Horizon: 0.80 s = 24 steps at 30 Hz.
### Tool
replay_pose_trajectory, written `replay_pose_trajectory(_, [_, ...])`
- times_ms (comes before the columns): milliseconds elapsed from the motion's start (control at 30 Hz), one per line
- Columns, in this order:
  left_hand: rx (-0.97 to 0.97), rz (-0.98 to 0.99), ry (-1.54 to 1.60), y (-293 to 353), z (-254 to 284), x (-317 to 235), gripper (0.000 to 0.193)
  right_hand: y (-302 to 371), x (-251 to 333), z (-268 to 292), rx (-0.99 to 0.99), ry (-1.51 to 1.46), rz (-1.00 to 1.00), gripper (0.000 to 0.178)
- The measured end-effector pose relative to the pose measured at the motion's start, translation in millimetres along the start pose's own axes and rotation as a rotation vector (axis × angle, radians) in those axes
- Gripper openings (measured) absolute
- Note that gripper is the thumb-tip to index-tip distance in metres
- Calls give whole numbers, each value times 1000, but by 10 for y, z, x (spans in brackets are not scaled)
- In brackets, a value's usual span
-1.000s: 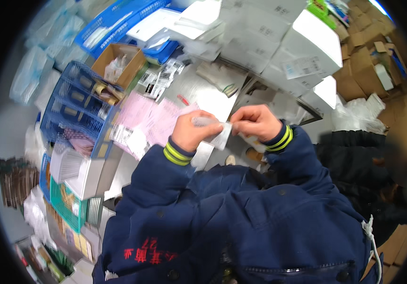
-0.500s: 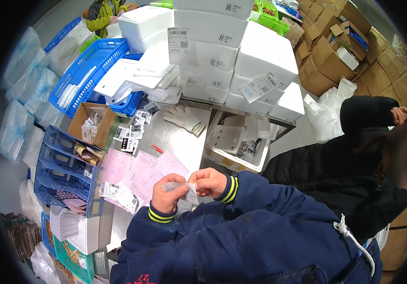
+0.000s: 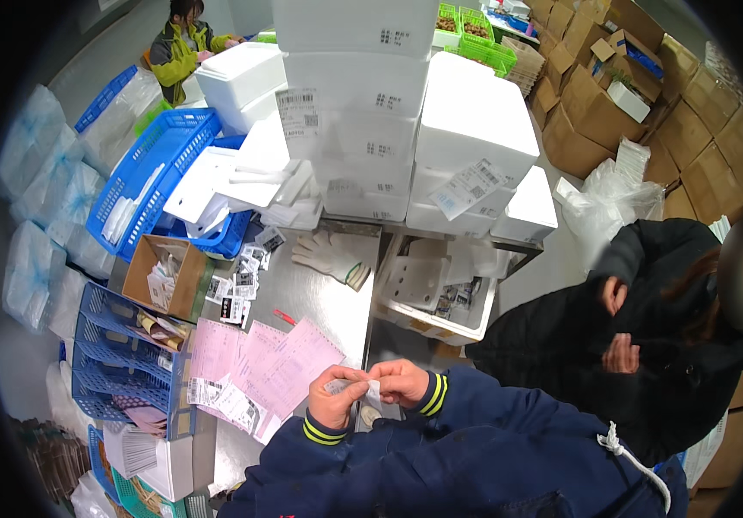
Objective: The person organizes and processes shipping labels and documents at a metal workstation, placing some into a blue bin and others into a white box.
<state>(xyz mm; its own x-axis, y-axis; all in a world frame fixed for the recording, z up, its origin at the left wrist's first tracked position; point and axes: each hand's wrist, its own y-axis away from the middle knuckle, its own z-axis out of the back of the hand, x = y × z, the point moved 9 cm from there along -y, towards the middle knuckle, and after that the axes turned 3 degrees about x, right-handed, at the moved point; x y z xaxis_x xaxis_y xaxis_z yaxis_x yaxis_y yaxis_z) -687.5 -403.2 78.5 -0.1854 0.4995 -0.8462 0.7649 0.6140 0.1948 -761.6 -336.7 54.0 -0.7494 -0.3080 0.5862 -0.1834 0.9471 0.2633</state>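
My left hand [image 3: 335, 399] and my right hand [image 3: 400, 382] are close together in front of my body at the near side of the metal table [image 3: 306, 272]. Between them, pinched by the fingers of both, is a small white paper label [image 3: 375, 397], partly hidden by the fingers. Left of my hands lie pink printed sheets [image 3: 298, 358], with white barcode labels [image 3: 237, 406] on them. A red pen [image 3: 284, 317] rests just above these sheets. Farther off, a white knit glove [image 3: 330, 257] lies flat on the metal.
White foam boxes [image 3: 345, 129] stand in a tall stack beyond the table. An open foam box [image 3: 445, 293] sits right of it. Blue trays [image 3: 121, 345] and a cardboard box [image 3: 160, 272] line the left. A person in black [image 3: 578, 337] stands at right; another sits far left.
The view has tilted, so my hands sit lower and farther right, still holding the label. The person at right has lowered a raised arm and now has both hands before the chest.
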Motion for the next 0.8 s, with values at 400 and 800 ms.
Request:
replay_pose_trajectory(400, [-158, -58, -279, -153, -68, -32, 15, 259, 640, 139, -223, 525, 249, 22])
replay_pose_trajectory(800, [-146, -65, -489, -275, -198, 228, 17, 423, 708, 397, -387, 830, 362, 10])
